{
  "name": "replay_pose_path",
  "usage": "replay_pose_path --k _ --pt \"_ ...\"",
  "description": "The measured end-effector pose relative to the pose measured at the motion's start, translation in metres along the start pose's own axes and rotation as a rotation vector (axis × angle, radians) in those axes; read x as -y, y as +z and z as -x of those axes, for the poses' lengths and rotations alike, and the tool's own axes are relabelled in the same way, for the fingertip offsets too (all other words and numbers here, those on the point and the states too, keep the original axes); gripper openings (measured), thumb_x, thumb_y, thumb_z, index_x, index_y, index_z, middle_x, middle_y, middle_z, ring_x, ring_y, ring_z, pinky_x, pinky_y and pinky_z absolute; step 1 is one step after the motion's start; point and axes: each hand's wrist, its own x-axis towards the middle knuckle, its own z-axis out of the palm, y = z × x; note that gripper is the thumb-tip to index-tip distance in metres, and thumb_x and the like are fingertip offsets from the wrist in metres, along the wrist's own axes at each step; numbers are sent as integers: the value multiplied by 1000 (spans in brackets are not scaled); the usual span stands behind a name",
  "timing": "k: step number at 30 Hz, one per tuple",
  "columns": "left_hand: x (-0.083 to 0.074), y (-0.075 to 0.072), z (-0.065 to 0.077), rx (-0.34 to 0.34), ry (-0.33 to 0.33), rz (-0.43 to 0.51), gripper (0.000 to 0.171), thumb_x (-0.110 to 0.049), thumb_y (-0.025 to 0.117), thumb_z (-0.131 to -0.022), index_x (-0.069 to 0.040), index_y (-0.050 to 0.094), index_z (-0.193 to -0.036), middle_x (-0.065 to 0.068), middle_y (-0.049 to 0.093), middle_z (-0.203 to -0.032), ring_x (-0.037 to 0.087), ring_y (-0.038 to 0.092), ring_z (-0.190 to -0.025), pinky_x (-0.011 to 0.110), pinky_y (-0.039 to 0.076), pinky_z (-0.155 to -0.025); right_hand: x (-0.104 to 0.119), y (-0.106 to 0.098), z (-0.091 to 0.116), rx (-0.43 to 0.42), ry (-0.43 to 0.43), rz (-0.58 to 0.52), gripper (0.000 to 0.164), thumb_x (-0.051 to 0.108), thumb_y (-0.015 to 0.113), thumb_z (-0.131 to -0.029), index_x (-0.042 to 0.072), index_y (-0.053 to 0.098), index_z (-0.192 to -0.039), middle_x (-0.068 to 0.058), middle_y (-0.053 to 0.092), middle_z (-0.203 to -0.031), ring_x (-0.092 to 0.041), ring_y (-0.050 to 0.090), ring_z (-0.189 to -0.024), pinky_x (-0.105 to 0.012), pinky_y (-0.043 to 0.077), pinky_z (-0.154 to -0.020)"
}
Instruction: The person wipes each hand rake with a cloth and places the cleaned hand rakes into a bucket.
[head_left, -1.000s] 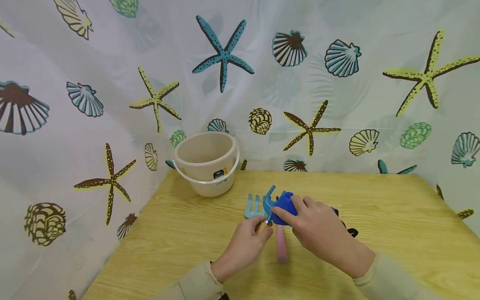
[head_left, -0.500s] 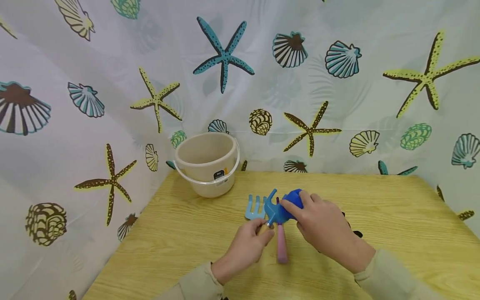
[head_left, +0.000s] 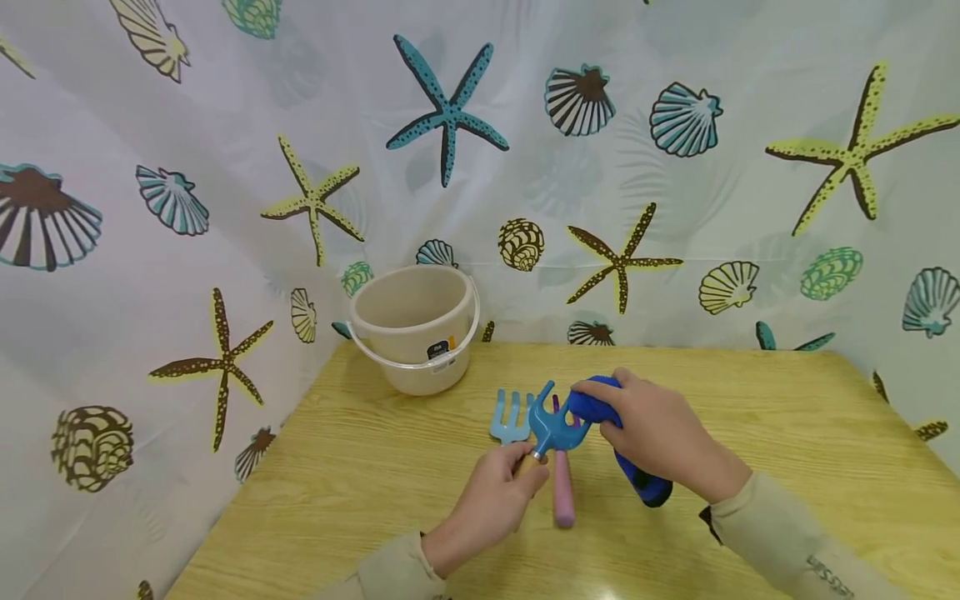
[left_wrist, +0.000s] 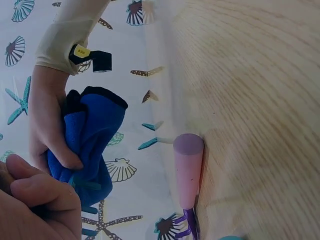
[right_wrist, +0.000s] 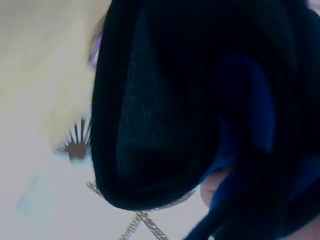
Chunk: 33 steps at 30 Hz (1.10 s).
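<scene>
My left hand (head_left: pixel 491 493) grips the wooden handle of a small garden hand fork (head_left: pixel 553 432) with blue metal tines, held up over the table. A blue cloth (head_left: pixel 596 404) with black edging is pinched in my right hand (head_left: pixel 660 427), bunched over the fork's right-hand tine, its loose end hanging down. In the left wrist view the cloth (left_wrist: pixel 92 135) is folded around the right fingers beside the tines. Below the held fork lies a pink-handled tool (head_left: pixel 563 492) with purple prongs. A light blue rake head (head_left: pixel 510 425) is just left, its handle hidden by my left hand.
A cream bucket (head_left: pixel 416 333) with a clear handle stands at the table's back left. The wood-grain table (head_left: pixel 360 492) meets a white curtain (head_left: pixel 525 183) printed with shells and starfish at its back and sides.
My right hand has shifted right along the fork head with the cloth, uncovering the left and middle tines; the cloth's end now hangs below the hand. The left hand keeps its grip.
</scene>
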Motion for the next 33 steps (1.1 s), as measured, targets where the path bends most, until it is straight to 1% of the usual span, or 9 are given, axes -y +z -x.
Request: replay_pose_path --k 4,9,13,15,19,22,25,28,33 --pt "1 0 0 -11 7 -24 14 -20 57 -102 -10 65 -106 -4 42 -64 9 34 -45 20 28 -39 7 -4 3 1 7 7 52 17 77 -85 25 64 -134 -18 64 -111 -24 66 -77 -37 54 -55" --pt "-1 -1 -1 -9 24 -49 14 -21 55 -103 -11 64 -106 -4 43 -63 10 33 -48 21 29 -42 35 -4 14 -125 -138 134 53 18 83 -78 24 68 -128 -20 64 -109 -32 71 -88 -43 60 -60" --pt "-1 -1 -1 -5 35 -53 17 -20 53 -103 -8 64 -108 -4 42 -62 10 33 -45 22 29 -42 48 0 17 -175 -223 178 54 20 85 -76 25 67 -126 -19 65 -108 -32 71 -89 -43 61 -62" --pt "-2 0 -1 -10 40 -53 17 -20 54 -103 -7 64 -109 -4 43 -62 9 34 -46 22 30 -42 47 2 16 -187 -211 189 55 20 85 -75 25 67 -126 -18 65 -107 -32 71 -87 -43 61 -60" --pt "-2 2 0 -19 43 -51 16 -19 56 -102 -5 64 -103 -5 43 -63 8 36 -47 21 30 -42 33 7 10 -182 -110 164 54 18 84 -77 23 67 -128 -18 63 -106 -32 70 -85 -43 59 -56" --pt "-1 4 0 -8 9 -3 15 -18 57 -101 -5 61 -97 -5 43 -63 8 36 -44 20 30 -40 25 12 8 -172 -69 164 52 18 83 -79 21 67 -128 -20 63 -106 -32 69 -82 -44 58 -54" --pt "-1 5 0 9 -41 92 16 -17 57 -100 -3 58 -93 -4 43 -62 8 33 -40 20 29 -38 26 17 11 -194 -88 191 52 19 83 -79 21 68 -128 -21 62 -105 -32 68 -80 -42 58 -53" --pt "-3 4 -1 15 -70 192 17 -16 56 -101 -2 56 -92 -3 42 -59 8 29 -37 22 25 -37 35 19 16 -272 -164 216 53 17 84 -76 21 69 -126 -21 63 -101 -32 68 -78 -40 59 -54" --pt "-7 2 -4 12 -97 272 20 -18 53 -103 -5 55 -87 -1 45 -57 9 31 -34 22 24 -36 48 24 21 -403 -305 223 58 11 88 -70 22 70 -123 -20 64 -98 -33 66 -75 -42 60 -61"
